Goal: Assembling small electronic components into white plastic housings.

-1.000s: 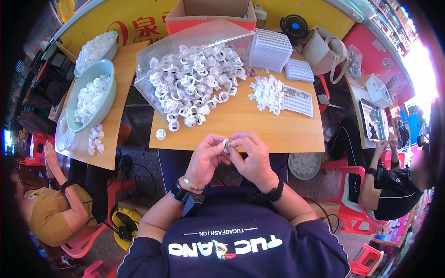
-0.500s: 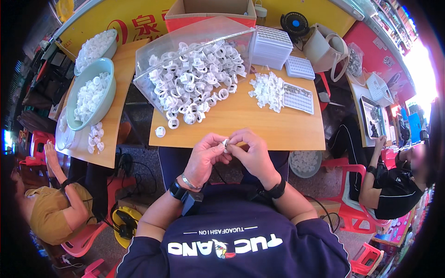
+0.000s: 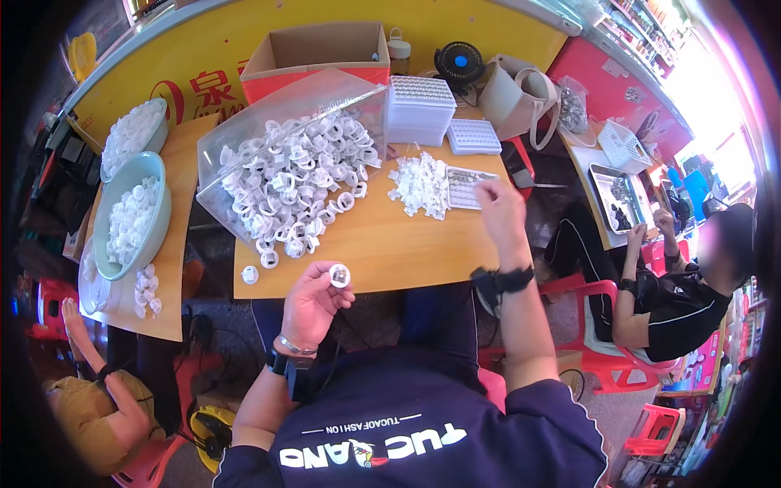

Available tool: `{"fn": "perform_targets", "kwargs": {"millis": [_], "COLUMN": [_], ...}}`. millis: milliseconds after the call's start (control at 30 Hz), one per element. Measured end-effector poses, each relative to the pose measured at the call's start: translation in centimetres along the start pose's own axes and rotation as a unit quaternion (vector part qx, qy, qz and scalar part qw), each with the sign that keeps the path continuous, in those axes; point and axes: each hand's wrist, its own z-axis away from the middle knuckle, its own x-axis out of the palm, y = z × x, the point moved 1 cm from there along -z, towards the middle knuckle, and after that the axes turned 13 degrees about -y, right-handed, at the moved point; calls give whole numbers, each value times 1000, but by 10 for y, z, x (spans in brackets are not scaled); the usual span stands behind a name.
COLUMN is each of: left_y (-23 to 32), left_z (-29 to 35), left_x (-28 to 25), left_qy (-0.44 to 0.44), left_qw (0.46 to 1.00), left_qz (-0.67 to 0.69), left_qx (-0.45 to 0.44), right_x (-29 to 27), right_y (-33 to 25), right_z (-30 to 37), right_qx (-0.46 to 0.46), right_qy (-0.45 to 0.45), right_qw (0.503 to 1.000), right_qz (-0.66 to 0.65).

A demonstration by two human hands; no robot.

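A round white plastic piece [image 3: 340,276] with a small square part in its middle is pinched between the thumb and fingers of my left hand [image 3: 313,305], just off the table's near edge. My right hand [image 3: 503,213] reaches over the right end of a white tray [image 3: 464,193] holding rows of small metal-looking parts. Its fingers are bent and drawn together there; what they grip, if anything, is hidden. Left of that tray lies a pile of small white flat plastic pieces [image 3: 419,185]. A single white round piece [image 3: 250,275] lies at the table's left front.
A tilted clear bin [image 3: 213,167] spills white ring-shaped pieces [image 3: 297,179] onto the table [image 3: 390,264]. Behind stand stacked white trays [image 3: 419,114], a cardboard box [image 3: 317,61], a fan [image 3: 460,67] and a bag [image 3: 508,106]. Green basins [image 3: 163,183] stand left. People sit on both sides.
My hands have parted. The right has moved forward and right to the tray; the left has moved slightly left and turned, still holding the white piece. The view has shifted too.
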Motion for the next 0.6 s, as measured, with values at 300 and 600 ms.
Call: {"fn": "perform_targets", "kwargs": {"millis": [300, 600], "left_y": [9, 12], "left_z": [1, 1], "left_x": [-7, -8], "left_qy": [0, 8], "left_qw": [1000, 998], "left_qz": [25, 53], "left_qx": [16, 15], "right_x": [-3, -1], "right_y": [61, 54], "right_z": [-49, -43], "right_qx": [71, 30], "right_qy": [-10, -10], "right_qw": [979, 978], "right_qz": [190, 206]}}
